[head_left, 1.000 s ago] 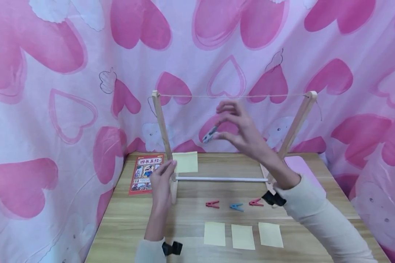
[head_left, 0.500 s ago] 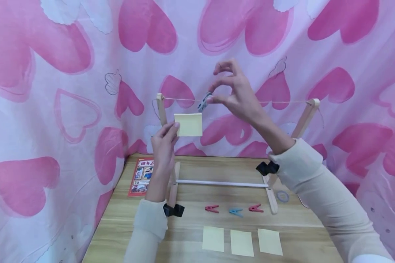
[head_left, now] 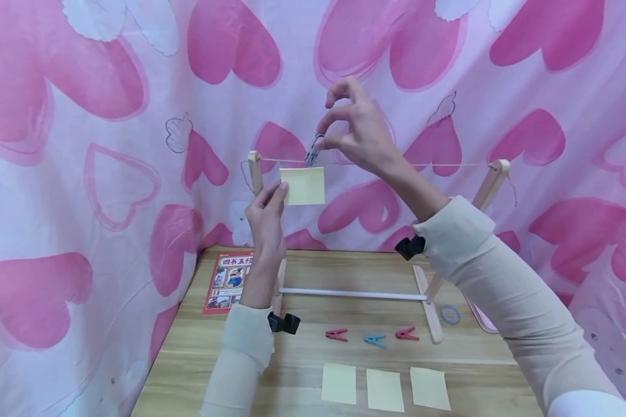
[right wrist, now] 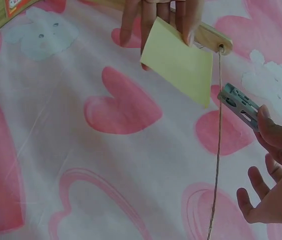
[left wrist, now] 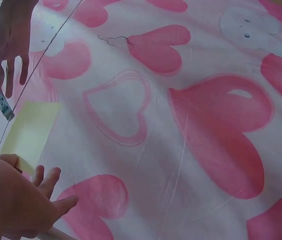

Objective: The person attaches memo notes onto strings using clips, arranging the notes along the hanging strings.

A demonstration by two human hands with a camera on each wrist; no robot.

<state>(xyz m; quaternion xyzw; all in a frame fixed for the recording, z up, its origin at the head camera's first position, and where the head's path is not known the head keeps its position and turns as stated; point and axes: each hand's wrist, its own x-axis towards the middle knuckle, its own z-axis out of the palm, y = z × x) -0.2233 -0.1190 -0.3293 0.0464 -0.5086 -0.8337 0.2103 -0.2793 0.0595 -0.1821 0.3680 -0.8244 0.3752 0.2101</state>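
Note:
My left hand (head_left: 267, 217) pinches a yellow sticky note (head_left: 305, 186) by its left edge, holding it up just below the string (head_left: 280, 160). My right hand (head_left: 362, 130) pinches a grey-blue clothespin (head_left: 312, 152) between thumb and index finger, the other fingers curled loosely above. The clothespin's tip is right at the string and close over the note's top edge. In the right wrist view, the clothespin (right wrist: 241, 106) overlaps the string (right wrist: 219, 150), and the note (right wrist: 181, 62) lies to its left.
The string runs between two wooden posts (head_left: 490, 185) joined by a white rod (head_left: 352, 294). On the table lie two red clothespins (head_left: 337, 335), a blue clothespin (head_left: 375, 340) and three yellow notes (head_left: 339, 383). A red booklet (head_left: 226, 284) and a clear ring (head_left: 450, 314) flank the frame.
My left hand has lifted the sticky note from low by the left post to just below the string. My right hand has raised the clothespin and moved it left to the string.

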